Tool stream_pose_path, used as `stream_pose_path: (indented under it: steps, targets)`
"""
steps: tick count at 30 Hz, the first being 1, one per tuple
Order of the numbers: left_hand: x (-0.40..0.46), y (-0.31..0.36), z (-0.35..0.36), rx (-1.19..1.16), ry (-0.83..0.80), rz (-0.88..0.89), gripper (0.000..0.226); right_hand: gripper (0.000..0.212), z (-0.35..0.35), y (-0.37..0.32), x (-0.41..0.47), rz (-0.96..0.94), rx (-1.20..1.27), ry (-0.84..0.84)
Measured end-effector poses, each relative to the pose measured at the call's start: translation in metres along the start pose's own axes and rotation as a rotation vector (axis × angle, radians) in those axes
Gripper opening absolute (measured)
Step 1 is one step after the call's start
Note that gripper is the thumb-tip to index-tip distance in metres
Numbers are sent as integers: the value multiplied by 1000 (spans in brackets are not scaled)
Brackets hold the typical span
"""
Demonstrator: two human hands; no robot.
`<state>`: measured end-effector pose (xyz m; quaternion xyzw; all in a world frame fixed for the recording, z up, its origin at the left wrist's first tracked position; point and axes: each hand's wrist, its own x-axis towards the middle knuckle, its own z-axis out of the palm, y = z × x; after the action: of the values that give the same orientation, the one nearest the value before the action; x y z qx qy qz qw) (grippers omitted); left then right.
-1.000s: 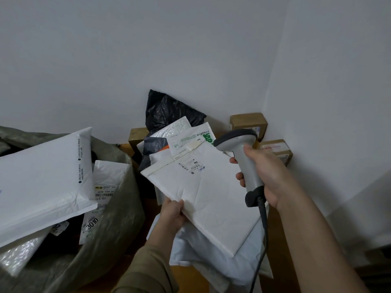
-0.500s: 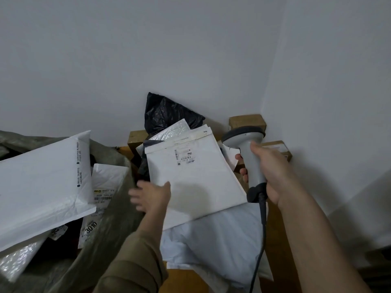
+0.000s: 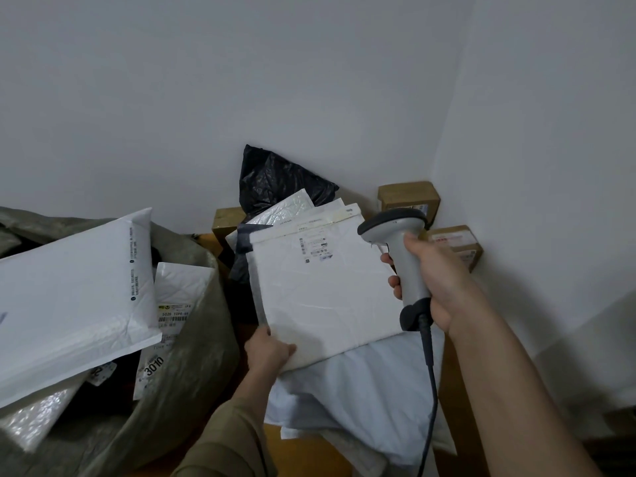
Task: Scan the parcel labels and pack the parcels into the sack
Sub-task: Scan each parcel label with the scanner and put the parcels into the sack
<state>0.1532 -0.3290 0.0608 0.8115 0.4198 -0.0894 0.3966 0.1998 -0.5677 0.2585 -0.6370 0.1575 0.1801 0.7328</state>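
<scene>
A white padded mailer (image 3: 323, 290) with a small printed label near its top is held up over the parcel pile. My left hand (image 3: 268, 349) grips its lower left corner. My right hand (image 3: 430, 284) grips the handle of a grey barcode scanner (image 3: 399, 249), whose head sits just right of the mailer's top edge, cable hanging down. At the left stands a grey-green sack (image 3: 192, 366) with its mouth open; several white mailers (image 3: 69, 290) lie in it, one large one sticking out over the rim.
Under the held mailer lies a pile of pale poly bags (image 3: 364, 401) and more envelopes. A black plastic bag (image 3: 275, 180) leans on the back wall. Brown cardboard boxes (image 3: 409, 197) stand in the corner. White walls close in behind and right.
My left hand let go of the mailer's bottom edge, shifted left, and now grips its lower left corner. The mailer turned more upright, label facing me. The scanner hand barely moved.
</scene>
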Motion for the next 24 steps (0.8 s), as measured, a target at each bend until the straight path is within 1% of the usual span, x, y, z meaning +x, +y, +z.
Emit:
stream_pose_path:
  steps: [2, 3, 4, 6, 7, 8, 9, 10, 11, 12, 14, 15, 16, 17, 18, 19, 20, 22, 24]
  targets:
    - [7, 12, -15, 143, 77, 224, 29, 30, 1, 0, 0, 0, -8, 2]
    - [11, 19, -25, 225, 128, 317, 20, 27, 1, -1, -1, 0, -12, 3]
    - [12, 28, -35, 281, 191, 378, 17, 25, 0, -1, -2, 1, -15, 3]
    - [15, 44, -55, 262, 362, 438, 21, 22, -1, -2, -3, 5, -18, 4]
    - [16, 50, -62, 234, 465, 445, 28, 22, -2, -2, -3, 8, -19, 9]
    - [14, 55, -68, 220, 562, 439, 40, 22, -4, -2, -3, 9, -18, 17]
    - [12, 57, -71, 191, 619, 410, 53, 21, -5, -2, -3, 9, -14, 28]
    - [9, 59, -71, 113, 624, 346, 65, 20, -7, -2, -3, 8, -10, 39]
    - [4, 61, -68, -4, 589, 243, 76, 20, -8, -2, -4, 6, -10, 51]
    - [2, 59, -61, -138, 519, 111, 87, 20, -8, -3, -4, 6, -11, 60]
    - [2, 49, -38, -363, 332, -170, 103, 20, -9, -3, -4, 3, -4, 67]
    - [1, 42, -25, -466, 233, -256, 107, 20, -10, -4, -4, -2, 2, 67]
    - [-3, 36, -12, -583, 130, -302, 104, 19, -11, -4, -4, -7, 6, 68]
    - [-7, 29, 2, -703, 38, -305, 92, 19, -12, -4, -4, -9, 11, 68]
    - [-11, 24, 13, -796, -36, -273, 70, 19, -12, -4, -4, -7, 16, 69]
    - [-18, 22, 22, -834, -86, -224, 50, 18, -12, -4, -4, -3, 18, 68]
    - [-21, 20, 29, -810, -121, -167, 43, 18, -12, -4, -3, 3, 16, 70]
    - [-26, 22, 39, -742, -180, -100, 47, 19, -11, -3, -3, 10, 8, 74]
    - [-28, 27, 37, -745, -177, -62, 42, 20, -10, -4, -3, 4, 2, 64]
